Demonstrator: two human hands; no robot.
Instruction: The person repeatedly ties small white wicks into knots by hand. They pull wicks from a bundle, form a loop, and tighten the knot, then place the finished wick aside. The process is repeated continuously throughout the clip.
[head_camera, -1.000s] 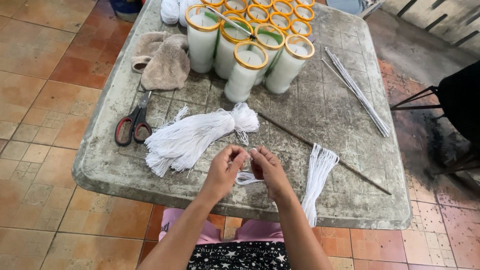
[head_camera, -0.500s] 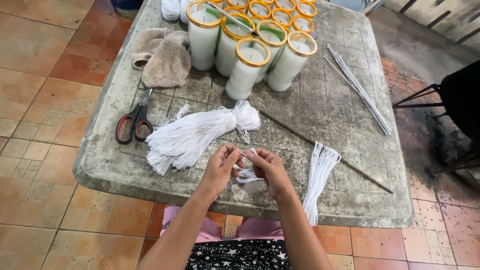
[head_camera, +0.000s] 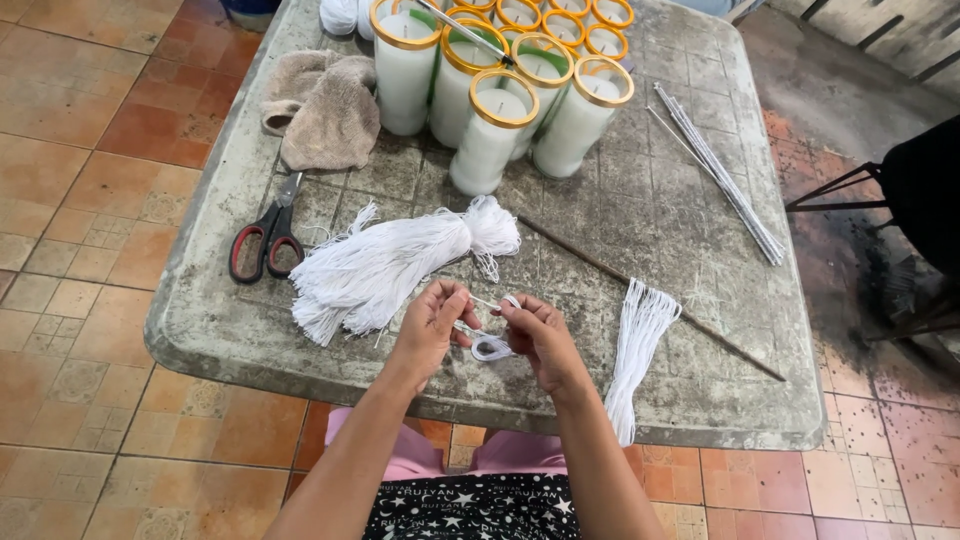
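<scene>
Fingers (head_camera: 452, 305) of left hand (head_camera: 428, 335) and right hand (head_camera: 540, 335) pinched shut on 1 thin white string (head_camera: 488, 346), looped just above the table (head_camera: 690, 250) edge. Likely light, limp, slippery; grip near the ends. Big string bundle (head_camera: 385, 265) lies just beyond.

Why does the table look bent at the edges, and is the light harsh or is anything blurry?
Head view: the wide lens bows the stone table outward. The light is soft and even, with faint shadows and no glare on the candle glasses. The left hand, right hand and white string bundle are sharp.
</scene>
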